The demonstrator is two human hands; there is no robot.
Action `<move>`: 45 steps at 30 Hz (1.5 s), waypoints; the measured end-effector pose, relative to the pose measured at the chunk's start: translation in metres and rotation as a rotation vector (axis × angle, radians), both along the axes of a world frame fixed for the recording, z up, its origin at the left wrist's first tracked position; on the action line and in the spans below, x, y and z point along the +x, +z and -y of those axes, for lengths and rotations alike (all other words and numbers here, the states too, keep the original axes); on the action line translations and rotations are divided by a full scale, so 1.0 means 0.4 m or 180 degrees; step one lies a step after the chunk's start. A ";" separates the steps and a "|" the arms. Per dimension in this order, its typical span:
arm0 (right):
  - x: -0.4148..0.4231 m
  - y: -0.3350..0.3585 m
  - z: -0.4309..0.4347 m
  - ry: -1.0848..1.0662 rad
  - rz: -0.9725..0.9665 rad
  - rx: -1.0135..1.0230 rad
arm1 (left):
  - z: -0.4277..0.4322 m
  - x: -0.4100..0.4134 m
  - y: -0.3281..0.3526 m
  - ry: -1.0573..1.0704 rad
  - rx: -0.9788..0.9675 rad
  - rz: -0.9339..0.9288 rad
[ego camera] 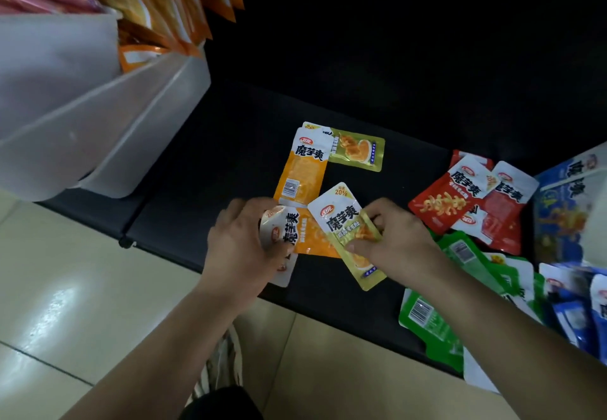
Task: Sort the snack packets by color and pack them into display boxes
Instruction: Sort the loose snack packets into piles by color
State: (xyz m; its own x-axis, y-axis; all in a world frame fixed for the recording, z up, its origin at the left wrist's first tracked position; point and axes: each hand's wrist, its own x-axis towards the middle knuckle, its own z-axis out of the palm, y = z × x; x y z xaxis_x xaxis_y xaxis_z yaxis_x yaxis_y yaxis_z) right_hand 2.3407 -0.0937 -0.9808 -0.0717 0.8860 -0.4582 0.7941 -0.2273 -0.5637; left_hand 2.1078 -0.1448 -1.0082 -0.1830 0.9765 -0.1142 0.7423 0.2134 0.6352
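Right hand (394, 242) pinches a yellow-green packet (348, 226); left hand (243, 242) grips an orange packet (313, 239). Both at black bench (203, 189) front edge. Red packets (460, 203) lie right, white boxes (98, 107) upper left.

Two orange packets (300, 173) and two yellow-green packets (356, 150) are lying on the worktop (230, 143). At least three red packets (437, 206) are showing. Green packets (427, 321) and blue packets (571, 308) are overlapping, count unclear. Two translucent boxes (65, 107) are standing left.
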 end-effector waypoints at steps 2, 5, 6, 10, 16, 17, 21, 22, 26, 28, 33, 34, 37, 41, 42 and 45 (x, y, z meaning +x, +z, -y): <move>0.017 -0.007 0.012 -0.0167 -0.0143 0.0099 | -0.003 0.003 -0.002 -0.0068 0.0053 -0.0208; 0.031 -0.004 0.021 -0.0440 -0.0435 0.0104 | -0.004 0.008 0.013 -0.0026 -0.0260 0.0173; 0.033 0.003 0.019 -0.0554 -0.0627 0.0047 | -0.007 0.003 0.019 -0.0014 -0.0302 0.0250; 0.024 0.028 0.013 -0.1066 -0.1415 -0.0138 | -0.028 -0.029 0.067 0.0246 -0.0287 0.0831; 0.014 0.026 0.022 -0.1364 -0.1585 -0.0040 | -0.079 -0.112 0.114 0.1062 0.0300 0.1319; 0.009 0.020 0.027 -0.1404 -0.1604 -0.0079 | -0.089 -0.118 0.113 0.0974 0.0283 0.0999; -0.013 0.001 0.044 -0.1474 -0.1586 -0.0245 | -0.116 -0.099 0.072 0.0799 -0.0108 0.0243; -0.016 -0.002 0.045 -0.1502 -0.1559 -0.0228 | -0.117 -0.091 0.068 0.0793 -0.0145 0.0073; -0.018 -0.008 0.045 -0.1605 -0.1501 -0.0102 | -0.097 -0.050 0.058 0.0314 0.0258 -0.0660; -0.022 -0.004 0.045 -0.1611 -0.1557 -0.0118 | -0.077 -0.006 0.043 -0.0041 0.0142 -0.0854; -0.013 0.002 0.039 -0.1673 -0.1737 -0.0225 | -0.062 0.059 0.005 -0.0319 -0.0259 -0.1359; -0.009 0.006 0.038 -0.1631 -0.1698 -0.0207 | -0.059 0.056 0.006 -0.0354 -0.0231 -0.1301; 0.013 0.020 0.044 -0.1388 -0.1512 -0.0081 | -0.047 0.042 0.010 -0.0807 -0.0240 -0.1059; 0.045 0.029 0.051 -0.1105 -0.1325 0.0073 | -0.038 0.054 0.012 -0.1685 0.0030 -0.0844; 0.050 0.028 0.052 -0.1043 -0.1270 0.0074 | -0.041 0.061 0.008 -0.1807 0.0072 -0.0777; 0.058 0.016 0.060 -0.0914 -0.1100 -0.0028 | -0.041 0.065 -0.002 -0.1773 0.0334 -0.0488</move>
State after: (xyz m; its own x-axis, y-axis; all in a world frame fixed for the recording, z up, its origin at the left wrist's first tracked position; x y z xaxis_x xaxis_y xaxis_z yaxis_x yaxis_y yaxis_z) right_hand 2.3639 -0.1176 -0.9744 0.0265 0.8884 -0.4582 0.4636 -0.4170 -0.7818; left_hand 2.1338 -0.1282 -1.0091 0.3541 0.9349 -0.0244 0.8096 -0.2934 0.5084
